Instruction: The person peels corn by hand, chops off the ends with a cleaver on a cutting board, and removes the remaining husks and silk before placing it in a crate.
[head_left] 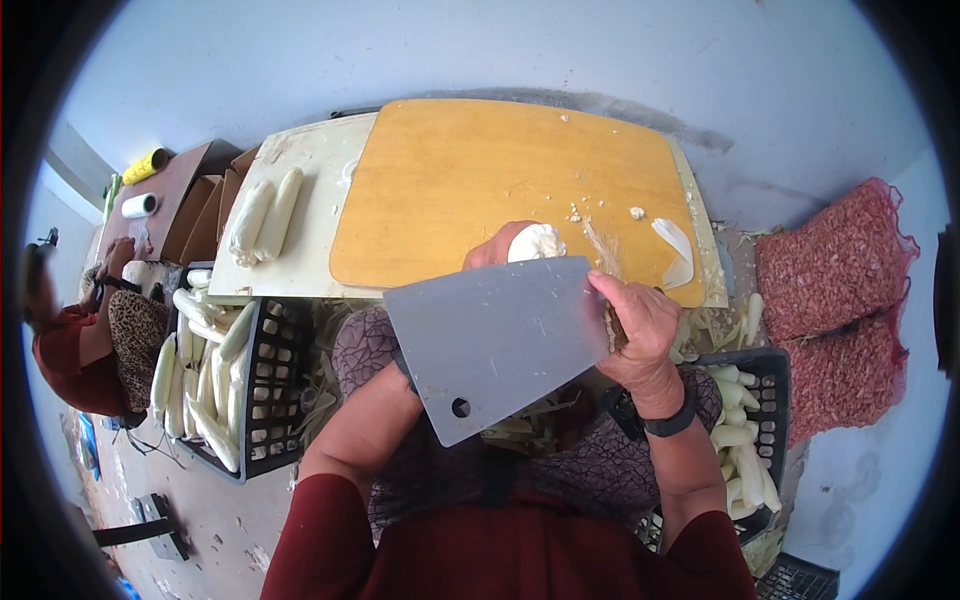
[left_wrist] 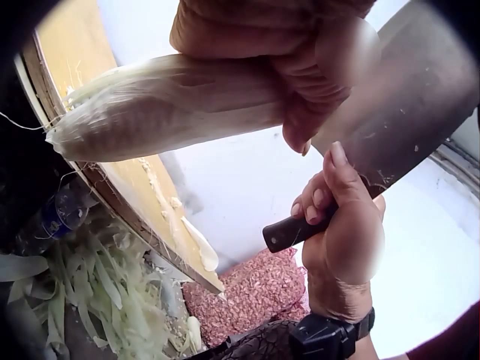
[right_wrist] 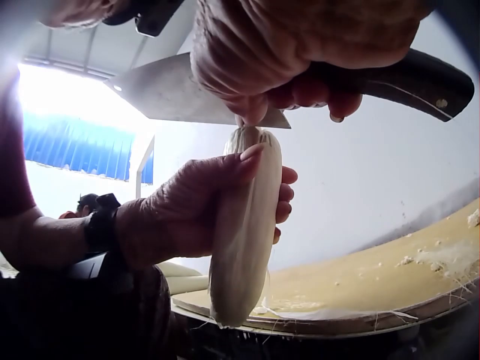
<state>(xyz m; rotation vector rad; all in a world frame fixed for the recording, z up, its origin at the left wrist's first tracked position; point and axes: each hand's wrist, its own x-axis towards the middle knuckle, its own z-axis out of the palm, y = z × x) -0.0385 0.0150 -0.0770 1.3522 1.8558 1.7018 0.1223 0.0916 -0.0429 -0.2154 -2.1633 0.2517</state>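
Note:
A wide cleaver (head_left: 495, 345) is held flat over the lap by my right hand (head_left: 640, 325), whose fingers curl round its dark handle (left_wrist: 289, 233). In the right wrist view my left hand (right_wrist: 191, 202) grips a pale corn cob in its husk (right_wrist: 244, 240), held upright with its cut end against the blade. The left wrist view shows the same husked cob (left_wrist: 172, 109) under the left hand (left_wrist: 262, 45). From above, the blade hides most of the left hand and of the cob.
A yellow board (head_left: 510, 190) with scraps lies on the table; two husked cobs (head_left: 265, 218) rest at its left. Black crates (head_left: 275, 390) of cobs stand on both sides. Red mesh sacks (head_left: 830, 265) are stacked at the right. Another person (head_left: 85, 345) sits at the far left.

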